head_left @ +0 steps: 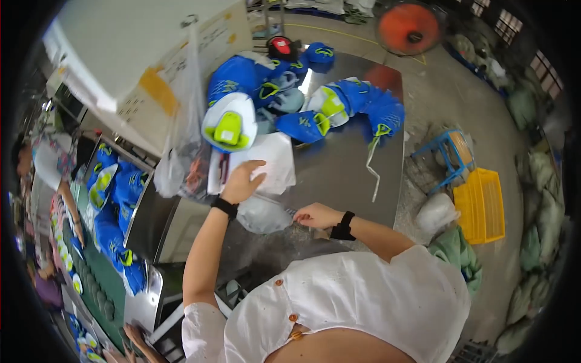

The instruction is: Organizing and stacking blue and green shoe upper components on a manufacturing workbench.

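Observation:
My left hand (243, 182) is over a stack of white paper sheets (275, 158), its thumb and fingers apart and nothing gripped. Just below lies a clear plastic bag (264, 216) at the table's near edge. My right hand (318, 216) is beside that bag with its fingers curled together. A small striped piece shows at its fingertips, too small to name. Beyond the paper, nested blue shoe uppers (233, 78) with lime-green linings form a pile. Another row of blue uppers (357, 100) curves to the right, with a white lace (373, 172) hanging from its end.
All this rests on a metal table (348, 181). To the right are a blue-framed stool (445, 157) and a yellow crate (481, 206). An orange round fan (408, 29) stands behind. At left, a co-worker's arm (69, 202) reaches over a green conveyor (91, 266) near more uppers.

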The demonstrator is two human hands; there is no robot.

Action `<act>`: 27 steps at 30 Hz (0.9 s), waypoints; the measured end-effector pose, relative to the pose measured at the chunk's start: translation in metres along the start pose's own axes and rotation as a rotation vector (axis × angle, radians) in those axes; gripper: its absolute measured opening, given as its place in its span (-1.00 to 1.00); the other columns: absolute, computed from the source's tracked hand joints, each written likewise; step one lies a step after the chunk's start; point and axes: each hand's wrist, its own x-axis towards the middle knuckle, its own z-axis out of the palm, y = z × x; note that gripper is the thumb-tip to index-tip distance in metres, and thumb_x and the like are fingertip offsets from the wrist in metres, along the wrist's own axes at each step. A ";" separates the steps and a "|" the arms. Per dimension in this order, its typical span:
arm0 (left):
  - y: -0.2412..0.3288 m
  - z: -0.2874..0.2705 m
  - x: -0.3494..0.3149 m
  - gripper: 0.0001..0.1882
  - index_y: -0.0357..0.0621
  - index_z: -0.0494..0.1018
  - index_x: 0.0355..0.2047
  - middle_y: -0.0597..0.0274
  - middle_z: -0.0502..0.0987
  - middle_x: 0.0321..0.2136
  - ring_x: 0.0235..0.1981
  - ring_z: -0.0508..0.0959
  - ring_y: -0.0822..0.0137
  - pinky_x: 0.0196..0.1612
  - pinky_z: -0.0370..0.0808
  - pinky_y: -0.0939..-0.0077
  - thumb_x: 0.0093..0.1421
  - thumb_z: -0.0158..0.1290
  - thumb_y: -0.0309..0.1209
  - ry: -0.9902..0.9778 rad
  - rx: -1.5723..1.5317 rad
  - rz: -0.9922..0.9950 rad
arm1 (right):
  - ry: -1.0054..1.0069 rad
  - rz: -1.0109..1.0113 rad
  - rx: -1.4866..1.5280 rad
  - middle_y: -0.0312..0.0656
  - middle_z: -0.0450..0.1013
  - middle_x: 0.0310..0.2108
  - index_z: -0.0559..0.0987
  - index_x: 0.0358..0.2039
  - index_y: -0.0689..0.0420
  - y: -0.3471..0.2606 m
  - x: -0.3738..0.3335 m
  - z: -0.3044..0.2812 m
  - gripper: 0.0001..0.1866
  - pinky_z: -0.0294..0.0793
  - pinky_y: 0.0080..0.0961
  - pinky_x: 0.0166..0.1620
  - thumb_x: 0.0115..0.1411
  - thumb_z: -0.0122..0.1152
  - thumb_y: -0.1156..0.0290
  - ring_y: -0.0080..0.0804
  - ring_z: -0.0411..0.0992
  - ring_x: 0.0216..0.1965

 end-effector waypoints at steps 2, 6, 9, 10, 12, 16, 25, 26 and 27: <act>-0.002 0.039 0.037 -0.43 -0.32 0.15 0.07 0.02 0.39 -0.08 -0.23 0.48 0.25 -0.25 0.43 0.49 0.10 0.05 -0.35 -0.203 -0.297 -0.164 | 0.080 -0.016 0.008 -0.11 0.48 -0.38 0.49 -0.24 0.18 0.030 -0.014 -0.018 -0.73 0.41 -0.41 -0.24 0.01 0.07 0.40 -0.26 0.45 -0.29; -0.005 0.146 0.105 -0.37 -0.26 0.05 0.10 0.02 0.29 -0.03 -0.28 0.47 0.23 -0.27 0.43 0.44 0.07 0.06 -0.39 0.012 -1.058 -0.665 | 0.405 0.003 -0.203 -0.10 0.41 -0.28 0.45 -0.20 0.17 0.085 -0.048 -0.063 -0.71 0.41 -0.46 -0.20 0.02 0.05 0.44 -0.30 0.41 -0.20; -0.036 0.215 0.142 -0.35 -0.24 0.02 0.08 0.09 0.34 -0.21 -0.31 0.40 0.29 -0.33 0.39 0.47 0.00 0.04 -0.47 0.313 -1.214 -1.003 | 0.800 0.238 0.165 -0.11 0.35 -0.19 0.43 -0.16 0.18 0.124 -0.071 -0.101 -0.67 0.42 -0.47 -0.25 -0.02 0.05 0.54 -0.29 0.41 -0.28; -0.042 0.224 0.149 -0.19 -0.30 -0.11 0.17 0.04 0.30 -0.16 -0.17 0.36 0.23 -0.24 0.38 0.42 -0.06 0.05 -0.50 0.341 -1.180 -1.043 | 0.798 0.251 0.162 -0.11 0.35 -0.19 0.43 -0.16 0.18 0.140 -0.077 -0.115 -0.67 0.42 -0.47 -0.25 -0.02 0.05 0.54 -0.29 0.41 -0.28; -0.095 0.242 0.164 -0.43 -0.10 0.22 0.00 0.21 0.27 -0.34 -0.35 0.30 0.31 -0.20 0.32 0.47 -0.10 -0.03 -0.63 0.733 -0.985 -0.811 | 0.949 0.286 0.141 -0.12 0.35 -0.23 0.42 -0.15 0.16 0.155 -0.068 -0.141 -0.65 0.42 -0.48 -0.26 -0.02 0.06 0.53 -0.31 0.40 -0.31; -0.030 0.231 0.202 -0.47 -0.17 0.27 -0.07 0.13 0.25 -0.22 -0.18 0.31 0.28 -0.09 0.27 0.51 -0.15 -0.10 -0.68 0.695 -0.226 -0.433 | 1.129 0.336 0.103 -0.02 0.28 -0.18 0.35 -0.09 0.22 0.197 -0.103 -0.169 -0.59 0.40 -0.49 -0.25 -0.02 0.08 0.51 -0.27 0.38 -0.30; -0.049 0.253 0.211 -0.47 -0.12 0.16 -0.04 0.11 0.26 -0.19 -0.28 0.36 0.29 -0.37 0.38 0.39 -0.09 -0.09 -0.63 1.169 -0.754 -1.273 | 0.967 0.349 0.964 -0.03 0.42 -0.29 0.31 -0.08 0.25 0.214 -0.060 -0.194 -0.65 0.43 -0.64 -0.53 0.12 0.05 0.44 -0.47 0.41 -0.57; -0.093 0.264 0.195 -0.48 -0.11 0.19 -0.04 0.12 0.31 -0.23 -0.28 0.37 0.31 -0.39 0.37 0.39 -0.09 -0.08 -0.60 0.791 -0.616 -1.100 | 0.933 0.333 0.949 -0.03 0.42 -0.29 0.31 -0.08 0.25 0.212 -0.047 -0.202 -0.65 0.43 -0.64 -0.53 0.12 0.05 0.44 -0.47 0.41 -0.57; -0.147 0.234 0.171 -0.49 -0.11 0.21 -0.04 0.12 0.37 -0.27 -0.29 0.38 0.32 -0.40 0.36 0.39 -0.09 -0.06 -0.57 0.488 -0.443 -0.917 | 0.810 0.301 1.235 -0.05 0.42 -0.28 0.33 -0.11 0.22 0.197 -0.016 -0.211 -0.68 0.40 -0.64 -0.57 0.13 0.06 0.43 -0.49 0.39 -0.59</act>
